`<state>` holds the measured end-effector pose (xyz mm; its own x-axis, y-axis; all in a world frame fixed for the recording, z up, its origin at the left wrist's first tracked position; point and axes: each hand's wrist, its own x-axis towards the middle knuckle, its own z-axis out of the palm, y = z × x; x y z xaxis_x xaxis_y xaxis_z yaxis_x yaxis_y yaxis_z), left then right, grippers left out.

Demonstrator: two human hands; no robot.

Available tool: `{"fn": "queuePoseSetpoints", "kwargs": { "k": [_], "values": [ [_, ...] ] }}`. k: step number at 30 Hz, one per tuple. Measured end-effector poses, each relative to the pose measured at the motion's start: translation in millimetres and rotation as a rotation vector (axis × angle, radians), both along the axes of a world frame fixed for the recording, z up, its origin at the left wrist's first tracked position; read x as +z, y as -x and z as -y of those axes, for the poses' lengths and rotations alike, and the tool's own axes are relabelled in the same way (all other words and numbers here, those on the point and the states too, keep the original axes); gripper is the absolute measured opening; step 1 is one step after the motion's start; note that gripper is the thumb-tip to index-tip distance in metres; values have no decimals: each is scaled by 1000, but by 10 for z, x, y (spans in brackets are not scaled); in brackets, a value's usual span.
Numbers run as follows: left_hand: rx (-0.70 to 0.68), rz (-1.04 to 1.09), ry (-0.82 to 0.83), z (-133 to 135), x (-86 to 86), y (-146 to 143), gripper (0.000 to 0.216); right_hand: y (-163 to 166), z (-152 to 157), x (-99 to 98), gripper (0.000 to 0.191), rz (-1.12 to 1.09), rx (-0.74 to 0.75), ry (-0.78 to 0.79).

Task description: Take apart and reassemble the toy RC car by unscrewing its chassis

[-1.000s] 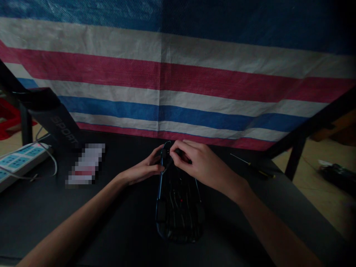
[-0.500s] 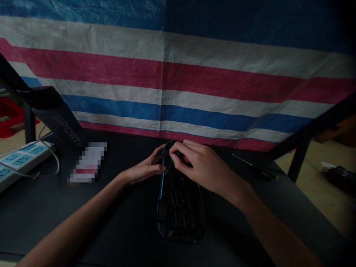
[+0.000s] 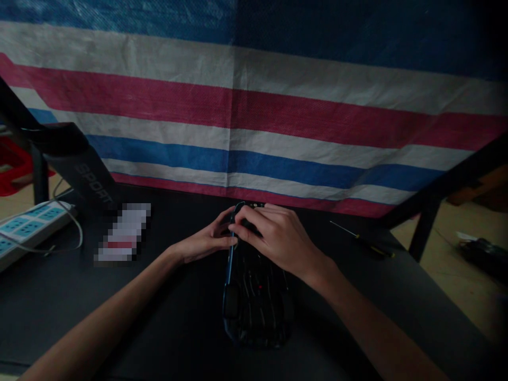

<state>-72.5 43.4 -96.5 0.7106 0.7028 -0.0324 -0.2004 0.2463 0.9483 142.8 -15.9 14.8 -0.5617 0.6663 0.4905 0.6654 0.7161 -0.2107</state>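
A dark toy car body [image 3: 256, 301] with a blue edge lies upside down on the black table [image 3: 159, 328], its far end under my hands. My left hand [image 3: 206, 242] grips the car's far left side, fingers curled on it. My right hand [image 3: 273, 238] lies over the far end from the right, its fingertips pinched at a small dark part there; what they pinch is too dark to make out. Inside the shell I see wires and a small red dot.
A thin screwdriver [image 3: 363, 239] lies on the table to the right. A white blurred card [image 3: 125, 233] lies at left, beside a black "SPORT" stand [image 3: 85, 177] and a white power strip [image 3: 27, 227] with cables. A striped tarp [image 3: 254, 116] hangs behind.
My right hand has slid slightly left and lower over the car's far end. My left hand and the car have hardly moved.
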Motion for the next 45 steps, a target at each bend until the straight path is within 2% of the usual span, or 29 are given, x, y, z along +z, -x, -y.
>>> {"fn": "queuePoseSetpoints", "kwargs": {
  "k": [5, 9, 12, 19, 29, 32, 36, 39, 42, 45],
  "values": [
    [-4, 9, -54, 35, 27, -2, 91, 8, 26, 1, 18, -20, 47, -10],
    [0, 12, -65, 35, 2, 2, 95, 18, 57, -6, 26, 16, -14, -18],
    [1, 18, -76, 10, -33, -12, 95, 33, 72, 7, 20, 1, 11, -6],
    [22, 40, -74, 7, -68, -21, 94, 61, 86, 25, 19, -20, 27, 41],
    [45, 10, -92, 21, -39, -20, 94, 74, 104, -9, 16, -25, 43, -70],
    [37, -1, -87, 20, -51, -8, 96, 71, 133, -23, 16, -4, 1, -56],
    [35, 23, -82, 15, -55, -8, 95, 67, 158, -12, 15, -23, 66, -48],
    [33, -4, -45, 21, -29, -14, 98, 68, 163, -9, 18, 33, 18, -63],
    [29, 9, -40, 27, -13, -16, 98, 64, 173, 2, 21, 59, -21, -12],
    [18, 51, -49, 23, -37, -12, 96, 60, 178, 18, 16, 25, 27, 18]
  ]
}}
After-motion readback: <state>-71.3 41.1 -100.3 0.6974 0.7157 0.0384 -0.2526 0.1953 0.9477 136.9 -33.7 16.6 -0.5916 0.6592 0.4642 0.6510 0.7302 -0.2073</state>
